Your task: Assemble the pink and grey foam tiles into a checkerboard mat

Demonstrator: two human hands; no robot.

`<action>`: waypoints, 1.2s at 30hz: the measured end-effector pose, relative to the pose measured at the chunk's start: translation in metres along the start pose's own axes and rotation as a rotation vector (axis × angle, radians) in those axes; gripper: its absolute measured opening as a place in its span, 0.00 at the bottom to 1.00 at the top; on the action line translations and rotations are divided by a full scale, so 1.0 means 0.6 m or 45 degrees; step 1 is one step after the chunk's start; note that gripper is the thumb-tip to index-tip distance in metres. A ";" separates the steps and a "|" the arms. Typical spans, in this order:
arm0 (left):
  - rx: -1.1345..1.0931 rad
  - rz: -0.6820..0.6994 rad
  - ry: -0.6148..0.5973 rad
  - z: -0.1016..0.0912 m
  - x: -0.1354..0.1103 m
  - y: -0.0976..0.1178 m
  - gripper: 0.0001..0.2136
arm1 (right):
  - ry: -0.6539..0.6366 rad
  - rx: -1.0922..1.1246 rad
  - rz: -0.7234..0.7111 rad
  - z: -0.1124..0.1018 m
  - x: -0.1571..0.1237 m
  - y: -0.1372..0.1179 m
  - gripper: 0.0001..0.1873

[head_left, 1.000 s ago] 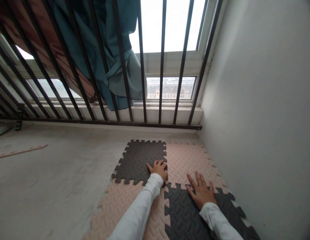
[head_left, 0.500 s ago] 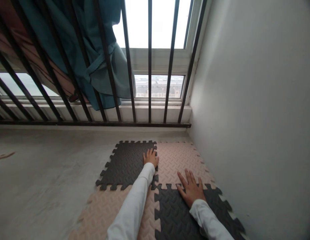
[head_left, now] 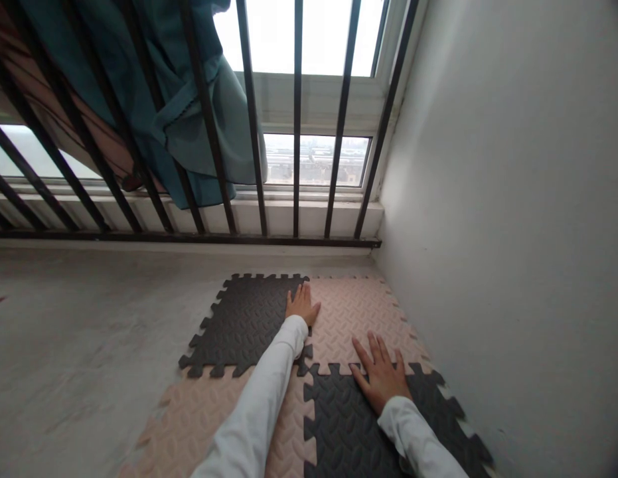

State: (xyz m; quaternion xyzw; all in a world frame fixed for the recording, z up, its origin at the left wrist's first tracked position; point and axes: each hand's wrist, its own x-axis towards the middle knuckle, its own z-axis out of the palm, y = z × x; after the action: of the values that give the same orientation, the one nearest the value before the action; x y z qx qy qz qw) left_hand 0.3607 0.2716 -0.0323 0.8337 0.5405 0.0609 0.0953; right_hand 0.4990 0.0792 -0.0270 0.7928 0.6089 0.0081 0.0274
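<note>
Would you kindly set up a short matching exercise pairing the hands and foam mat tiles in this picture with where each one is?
Things:
1. left hand
2. right hand
3. far dark grey interlocking foam tile
4. teal cloth curtain

Places:
A. flat across the seam between the near dark tile and the far pink tile
B. hanging behind the black window bars
C. pressing the seam between the two far tiles
D. on the concrete floor, left of the far pink tile

Pairs: 1-C, 2-A, 3-D, 4-B

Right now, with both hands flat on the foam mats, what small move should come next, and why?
Probably slide the left hand toward the person along the seam between the far dark mat and the far pink mat, pressing down. It rests at the seam's far end, while the right hand lies flat across the pink mat and the near dark mat.
</note>
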 end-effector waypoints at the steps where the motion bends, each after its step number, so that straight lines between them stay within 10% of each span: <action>1: 0.009 -0.001 0.004 0.001 0.003 0.000 0.30 | -0.005 0.003 -0.001 -0.001 -0.001 0.000 0.29; 12: 0.107 0.094 0.035 0.001 -0.017 0.003 0.30 | -0.019 -0.029 -0.003 -0.002 -0.001 0.001 0.28; 25: 0.041 0.029 0.080 0.003 -0.157 0.012 0.27 | -0.058 -0.081 0.027 -0.011 0.002 -0.002 0.28; 36: 0.261 -0.455 0.128 -0.017 -0.262 -0.124 0.31 | -0.021 -0.035 0.021 -0.004 0.008 0.001 0.29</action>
State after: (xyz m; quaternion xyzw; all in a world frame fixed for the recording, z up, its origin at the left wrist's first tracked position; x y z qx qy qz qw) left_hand 0.2281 0.1585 -0.0390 0.7259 0.6871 0.0292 -0.0077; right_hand 0.5010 0.0839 -0.0244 0.7974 0.6018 0.0099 0.0432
